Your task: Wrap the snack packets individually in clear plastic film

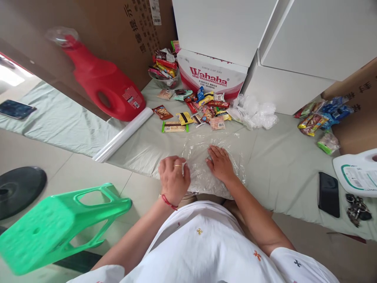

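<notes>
A sheet of clear, crinkled plastic film lies on the pale green cloth in front of me. My left hand is closed at the film's left edge, its fingers curled onto the plastic. Flat on the film's right half rests my right hand, fingers stretched out and holding nothing. Just beyond the film, several small wrapped snacks are piled in bright packets. To their right sits a heap of clear plastic bags.
A roll of plastic film and a red jug stand left. Behind are a Wahaha box and a bowl of snacks. A phone, keys and a white jug lie right. A green stool is lower left.
</notes>
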`<state>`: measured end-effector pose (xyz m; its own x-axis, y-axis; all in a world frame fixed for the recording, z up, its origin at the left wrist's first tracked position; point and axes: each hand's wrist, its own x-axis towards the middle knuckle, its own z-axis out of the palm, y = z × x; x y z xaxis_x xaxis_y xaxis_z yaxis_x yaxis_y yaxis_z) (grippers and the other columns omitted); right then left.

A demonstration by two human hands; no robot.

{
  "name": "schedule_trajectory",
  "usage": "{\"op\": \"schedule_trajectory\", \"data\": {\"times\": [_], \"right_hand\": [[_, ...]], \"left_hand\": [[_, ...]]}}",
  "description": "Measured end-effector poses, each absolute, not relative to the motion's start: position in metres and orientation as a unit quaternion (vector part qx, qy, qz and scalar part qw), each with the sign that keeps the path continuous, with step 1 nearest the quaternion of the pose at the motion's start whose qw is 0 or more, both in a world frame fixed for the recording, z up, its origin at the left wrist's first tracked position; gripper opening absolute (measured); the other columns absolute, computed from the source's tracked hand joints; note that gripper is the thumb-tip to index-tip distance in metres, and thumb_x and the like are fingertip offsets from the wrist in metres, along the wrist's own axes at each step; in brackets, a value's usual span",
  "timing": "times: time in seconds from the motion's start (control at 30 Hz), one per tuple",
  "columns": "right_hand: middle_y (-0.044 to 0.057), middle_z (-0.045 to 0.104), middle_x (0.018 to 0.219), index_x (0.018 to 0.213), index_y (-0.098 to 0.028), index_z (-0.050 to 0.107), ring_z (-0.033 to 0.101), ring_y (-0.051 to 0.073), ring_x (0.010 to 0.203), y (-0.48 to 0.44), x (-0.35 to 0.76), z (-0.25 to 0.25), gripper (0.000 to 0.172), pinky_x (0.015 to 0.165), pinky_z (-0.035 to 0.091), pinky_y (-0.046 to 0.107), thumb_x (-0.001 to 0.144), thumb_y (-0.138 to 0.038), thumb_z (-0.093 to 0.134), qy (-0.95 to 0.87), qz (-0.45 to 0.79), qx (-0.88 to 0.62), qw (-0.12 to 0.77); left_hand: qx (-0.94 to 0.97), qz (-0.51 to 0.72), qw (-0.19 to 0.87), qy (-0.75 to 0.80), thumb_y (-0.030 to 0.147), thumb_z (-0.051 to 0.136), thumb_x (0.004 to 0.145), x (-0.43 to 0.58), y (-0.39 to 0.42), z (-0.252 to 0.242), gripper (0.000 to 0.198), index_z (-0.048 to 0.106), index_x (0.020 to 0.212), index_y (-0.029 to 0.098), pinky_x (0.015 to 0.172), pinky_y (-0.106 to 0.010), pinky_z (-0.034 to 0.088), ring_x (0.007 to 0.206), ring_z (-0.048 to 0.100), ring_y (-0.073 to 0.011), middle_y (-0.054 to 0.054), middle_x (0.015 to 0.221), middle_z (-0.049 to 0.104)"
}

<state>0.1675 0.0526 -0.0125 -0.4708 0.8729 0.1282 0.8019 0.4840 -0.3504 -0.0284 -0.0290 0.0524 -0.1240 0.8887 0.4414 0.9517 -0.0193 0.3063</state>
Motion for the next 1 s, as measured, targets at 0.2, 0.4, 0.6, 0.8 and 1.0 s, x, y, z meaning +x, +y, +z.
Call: {"op": "schedule_trajectory", "data": {"times": [0.2,0.4,0.6,0.8,1.0], "right_hand": [[0.01,0.047,0.161,0.152,-0.015,0.051,0.038,0.024,0.151,0.052,0.167,-0.013,0.05,0.129,0.019,0.046,0.105,-0.022,0.039,-0.845,0.118,-0.498,0.154],[0.013,0.05,0.159,0.147,-0.014,0.057,0.041,0.028,0.149,0.053,0.17,-0.013,0.049,0.127,0.025,0.05,0.106,-0.038,0.043,-0.84,0.151,-0.489,0.181],[0.014,0.066,0.136,0.136,-0.017,0.064,0.056,0.027,0.127,0.113,0.194,0.011,0.043,0.113,0.044,0.042,0.105,-0.034,0.04,-0.797,0.133,-0.543,0.229],[0.019,0.064,0.133,0.133,-0.01,0.063,0.053,0.032,0.122,0.21,0.223,0.031,0.043,0.102,0.045,0.042,0.095,-0.013,0.043,-0.742,0.039,-0.661,0.104],[0.018,0.058,0.143,0.137,-0.015,0.06,0.049,0.033,0.131,0.251,0.233,0.037,0.042,0.096,0.046,0.037,0.098,-0.026,0.051,-0.711,-0.002,-0.703,-0.006]], "left_hand": [[-0.789,-0.194,-0.062,-0.58,0.026,0.039,0.104,0.021,0.023,0.045,0.038,0.067,0.128,0.017,0.109,-0.046,0.042,0.131,0.057,-0.0269,-0.012,0.132,0.07],[-0.756,-0.094,-0.06,-0.645,0.039,0.029,0.107,-0.026,0.051,0.0,0.054,0.048,0.155,0.023,0.123,-0.07,0.017,0.154,0.035,-0.0319,-0.011,0.166,0.04],[-0.753,-0.058,-0.063,-0.652,0.047,0.026,0.106,-0.049,0.05,0.0,0.059,0.039,0.161,0.028,0.122,-0.074,0.011,0.158,0.026,-0.0337,-0.01,0.171,0.029],[-0.759,-0.073,-0.07,-0.644,0.048,0.027,0.106,-0.048,0.051,-0.004,0.059,0.037,0.161,0.029,0.122,-0.075,0.008,0.159,0.026,-0.0346,-0.009,0.171,0.029],[-0.758,-0.103,-0.078,-0.639,0.046,0.029,0.106,-0.05,0.049,-0.003,0.058,0.041,0.16,0.027,0.123,-0.075,0.007,0.157,0.029,-0.0342,-0.011,0.17,0.031]]}}
